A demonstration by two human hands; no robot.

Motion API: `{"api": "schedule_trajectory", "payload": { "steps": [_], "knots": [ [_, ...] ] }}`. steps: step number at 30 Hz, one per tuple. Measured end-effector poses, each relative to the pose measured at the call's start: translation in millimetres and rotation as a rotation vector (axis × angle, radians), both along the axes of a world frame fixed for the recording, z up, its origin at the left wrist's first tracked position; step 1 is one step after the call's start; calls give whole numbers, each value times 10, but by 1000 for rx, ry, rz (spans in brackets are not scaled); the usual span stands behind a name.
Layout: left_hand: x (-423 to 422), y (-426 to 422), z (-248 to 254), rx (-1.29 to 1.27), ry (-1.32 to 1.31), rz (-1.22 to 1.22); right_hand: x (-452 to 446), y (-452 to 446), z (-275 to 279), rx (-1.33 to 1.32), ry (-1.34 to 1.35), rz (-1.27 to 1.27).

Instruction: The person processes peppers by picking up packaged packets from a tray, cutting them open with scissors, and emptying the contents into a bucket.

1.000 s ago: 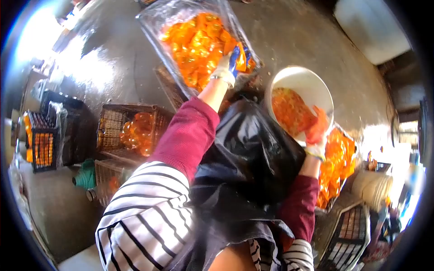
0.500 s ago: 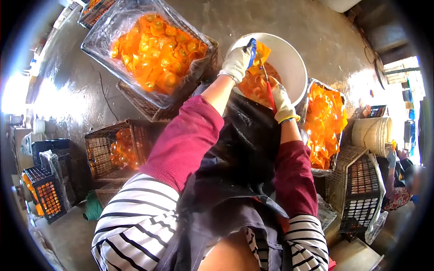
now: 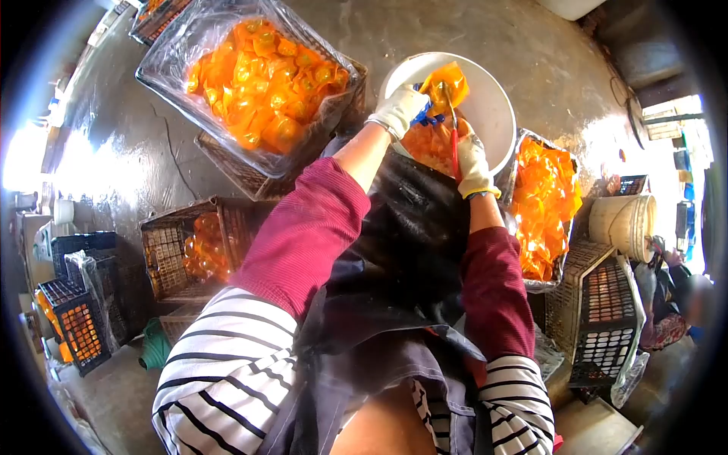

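Note:
My left hand [image 3: 407,110], in a white glove with blue on the palm and fingers, is closed on a limp orange peel [image 3: 447,80]. My right hand [image 3: 474,163], also gloved in white, is wrapped round a red-handled metal tool [image 3: 455,148]. The tool's thin metal end rests against the peel; its exact shape is unclear. Both hands are over a white bucket [image 3: 497,114], which holds soft, pinkish-orange scraps [image 3: 425,145].
A plastic-lined crate [image 3: 171,68] heaped with orange peels stands at upper left. Another lined crate of orange pieces [image 3: 542,212] is right of the bucket. Dark crates [image 3: 607,334] and a cream bucket [image 3: 623,226] stand farther right, near another person [image 3: 667,303].
The peel has turned and spread open above the bucket, with the tool's metal end now across it. My left hand has moved slightly downward; the red handle stands more upright.

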State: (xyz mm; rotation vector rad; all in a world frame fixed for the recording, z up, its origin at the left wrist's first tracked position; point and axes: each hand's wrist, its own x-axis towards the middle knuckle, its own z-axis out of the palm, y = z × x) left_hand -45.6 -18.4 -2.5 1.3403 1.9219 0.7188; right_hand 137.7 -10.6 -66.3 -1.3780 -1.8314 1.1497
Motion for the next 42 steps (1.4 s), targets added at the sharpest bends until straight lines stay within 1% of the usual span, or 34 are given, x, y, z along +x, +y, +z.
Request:
{"api": "schedule_trajectory", "payload": {
  "steps": [3, 4, 5, 6, 7, 8, 9, 11, 12, 15, 18, 19, 20, 21, 22, 23, 25, 26, 28, 29, 30, 31, 32, 33, 35, 36, 37, 39, 40, 41, 42],
  "knots": [
    [-111, 171, -332, 61, -48, 77, -41, -141, 442, -174, -170, 20],
    [-115, 165, -331, 61, -50, 84, -27, -78, 270, -91, -91, 17],
    [-109, 175, -326, 28, 8, -11, -8, 21, -33, -10, -10, 14],
    [-87, 204, -324, -7, 67, -109, -4, 36, -96, 67, -2, 21],
    [-56, 154, -148, -41, 124, -210, -35, 21, -69, 146, 4, 26],
    [3, 32, 0, -42, 326, -285, -12, 8, -25, 222, -66, 43],
    [-5, 7, 99, -57, 267, -196, -12, -35, 41, 295, -135, 58],
    [9, -28, 186, -86, 145, -15, 29, -24, 22, 28, -77, 45],
    [15, -43, 213, -39, 206, 73, 8, -26, 91, -101, -46, 42],
    [-32, 73, 40, 118, 54, 257, -47, -133, 335, -217, -15, 44],
    [42, 41, -63, 213, -1063, 327, -107, -137, 438, -562, 283, -93],
    [76, 35, -76, 237, -1439, 338, -113, -120, 360, -528, 396, -83],
    [119, 52, -90, 196, -1456, 250, -119, -90, 221, -492, 507, -73],
    [156, 60, -83, 155, -1470, 162, -163, -110, 266, -454, 617, -62],
    [171, 60, -79, 131, -1393, 168, -158, -165, 432, -624, 628, -48],
    [184, 63, -74, 106, -1317, 174, -137, -147, 404, -658, 644, -47],
    [141, 102, -81, 63, -979, 97, -101, -129, 372, -726, 676, -47],
    [114, 136, -89, 43, -809, 61, -79, -126, 368, -693, 612, -24],
    [90, 229, -270, 143, -28, -74, -87, -157, 505, -627, 482, 28],
    [88, 273, -382, 186, 365, -139, -84, -147, 499, -629, 457, -4],
    [159, 325, -432, 111, -482, 224, -79, -134, 488, -631, 433, -37],
    [165, 399, -560, 92, -511, 265, -66, -121, 475, -633, 410, -72],
    [152, 481, -680, 72, -542, 305, 6, -5, 222, -503, 286, -44],
    [147, 528, -761, 90, -525, 304, 120, 184, -214, -373, 163, -16],
    [142, 601, -892, 163, -444, 261, 197, 258, -374, -239, 2, -2],
    [157, 586, -853, 177, -358, 243, 203, 213, -208, -236, -38, -17],
    [177, 533, -715, 190, -271, 228, 200, 200, -178, -178, -34, -21],
    [275, 383, -336, 136, -55, 246, 193, 172, -116, -62, -31, -31],
    [274, 298, -172, 158, -69, 187, 150, 104, 85, -46, -113, -52],
    [275, 286, -195, 210, -40, 172, 125, 45, 220, -29, -194, -72],
    [270, 273, -221, 263, -10, 158, 126, 12, 261, 62, -287, -82]
  ]
}}
